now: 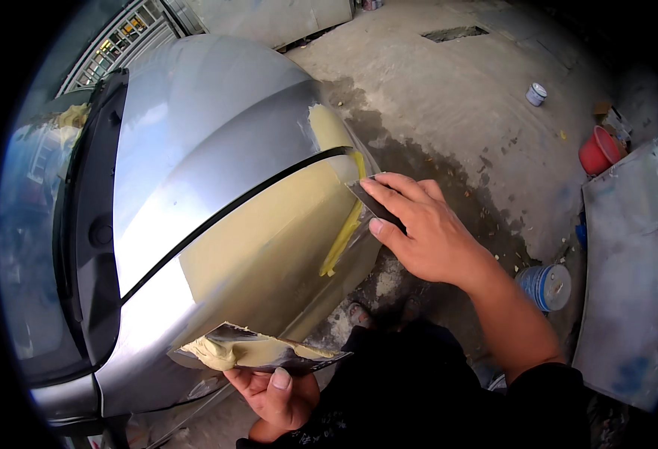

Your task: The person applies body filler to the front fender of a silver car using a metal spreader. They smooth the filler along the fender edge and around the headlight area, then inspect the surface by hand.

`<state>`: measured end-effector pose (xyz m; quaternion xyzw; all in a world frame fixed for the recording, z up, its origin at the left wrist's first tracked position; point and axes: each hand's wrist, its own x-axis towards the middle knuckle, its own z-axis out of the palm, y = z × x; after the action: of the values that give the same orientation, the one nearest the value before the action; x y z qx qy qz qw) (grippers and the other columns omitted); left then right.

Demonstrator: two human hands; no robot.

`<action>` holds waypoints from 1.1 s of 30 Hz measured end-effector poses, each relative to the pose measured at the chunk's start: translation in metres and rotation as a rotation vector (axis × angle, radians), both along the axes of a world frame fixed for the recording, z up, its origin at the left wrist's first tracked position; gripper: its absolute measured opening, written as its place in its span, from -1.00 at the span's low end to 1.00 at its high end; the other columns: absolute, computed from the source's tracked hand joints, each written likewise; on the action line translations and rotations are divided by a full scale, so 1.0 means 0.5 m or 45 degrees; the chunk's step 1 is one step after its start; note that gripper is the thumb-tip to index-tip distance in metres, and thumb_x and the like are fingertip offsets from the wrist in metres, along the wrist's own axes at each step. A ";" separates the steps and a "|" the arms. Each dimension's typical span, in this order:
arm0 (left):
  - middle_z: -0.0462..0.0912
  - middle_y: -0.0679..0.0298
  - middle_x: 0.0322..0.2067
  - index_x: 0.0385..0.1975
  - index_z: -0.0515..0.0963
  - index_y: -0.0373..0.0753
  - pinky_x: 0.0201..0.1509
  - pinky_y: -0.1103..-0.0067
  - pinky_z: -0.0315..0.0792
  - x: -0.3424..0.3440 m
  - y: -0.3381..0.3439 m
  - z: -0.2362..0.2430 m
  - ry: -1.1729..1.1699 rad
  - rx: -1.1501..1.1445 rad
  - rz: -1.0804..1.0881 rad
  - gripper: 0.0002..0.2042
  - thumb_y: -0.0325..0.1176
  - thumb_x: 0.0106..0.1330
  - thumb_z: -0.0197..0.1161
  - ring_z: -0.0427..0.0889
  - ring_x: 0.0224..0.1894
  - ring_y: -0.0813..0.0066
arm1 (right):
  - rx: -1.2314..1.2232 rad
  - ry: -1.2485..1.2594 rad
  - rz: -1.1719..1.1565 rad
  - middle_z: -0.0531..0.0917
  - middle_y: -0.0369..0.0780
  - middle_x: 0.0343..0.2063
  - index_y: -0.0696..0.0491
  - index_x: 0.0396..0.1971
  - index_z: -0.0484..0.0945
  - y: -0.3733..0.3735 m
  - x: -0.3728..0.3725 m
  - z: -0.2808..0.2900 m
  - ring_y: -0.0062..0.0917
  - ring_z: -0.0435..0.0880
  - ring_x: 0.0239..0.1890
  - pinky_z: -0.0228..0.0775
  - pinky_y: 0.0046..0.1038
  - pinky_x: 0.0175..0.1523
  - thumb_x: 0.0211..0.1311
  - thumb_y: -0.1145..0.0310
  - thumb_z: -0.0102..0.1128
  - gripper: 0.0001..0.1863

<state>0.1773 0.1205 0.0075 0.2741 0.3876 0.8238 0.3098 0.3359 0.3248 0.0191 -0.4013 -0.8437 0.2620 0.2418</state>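
Observation:
A silver car's front corner fills the left and middle, with a wide patch of pale yellow filler (262, 224) on its fender below the gap along the hood (194, 97). My right hand (430, 236) pinches a dark, flat putty spreader (380, 206) between thumb and fingers. The spreader's edge is at the front edge of the patch, by a brighter yellow strip of putty (339, 247). Low in front of me, my left hand (284, 400) grips a dark, flat putty board (303, 365) from beneath. A thick lump of yellow putty (213, 352) sits on the board's left end.
The windshield (37, 247) is at the left. A grey panel (632, 262) stands on the right, with a red bucket (601, 151) at its far end and a blue-sided can (546, 287) beside it. A small white tub (536, 94) stands on the concrete floor (434, 97).

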 end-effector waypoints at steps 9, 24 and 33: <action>0.38 0.17 0.16 0.32 0.05 -0.09 0.21 0.33 0.35 -0.025 -0.031 -0.021 0.011 -0.024 -0.078 -0.27 -0.51 0.10 0.18 0.46 0.10 0.27 | -0.352 -0.366 0.076 0.35 -0.17 0.22 -0.05 0.23 0.36 0.115 -0.063 0.060 -0.10 0.27 0.22 0.11 -0.21 0.31 0.28 0.08 -0.07 -0.46; 0.41 0.15 0.11 0.32 0.04 -0.15 0.16 0.35 0.38 -0.062 -0.042 -0.034 -0.001 0.117 -0.218 -0.27 -0.50 0.08 0.17 0.49 0.03 0.25 | -0.118 -0.432 0.256 0.48 -0.12 0.01 0.07 0.11 0.45 -0.019 -0.128 0.150 -0.03 0.42 0.00 0.31 -0.16 0.14 0.28 0.16 -0.09 -0.53; 0.40 0.15 0.12 0.30 0.08 -0.15 0.15 0.32 0.38 -0.062 -0.037 -0.030 -0.006 0.127 -0.266 -0.28 -0.52 0.06 0.15 0.48 0.04 0.23 | 0.062 -0.098 0.186 0.46 -0.15 -0.02 0.11 0.06 0.47 -0.123 -0.117 0.110 -0.08 0.42 -0.07 0.45 -0.16 -0.05 0.22 0.23 0.05 -0.56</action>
<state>0.1463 0.1019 -0.0074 0.3260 0.3147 0.8059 0.3810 0.2772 0.2633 0.0741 -0.3424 -0.8855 0.2427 0.1992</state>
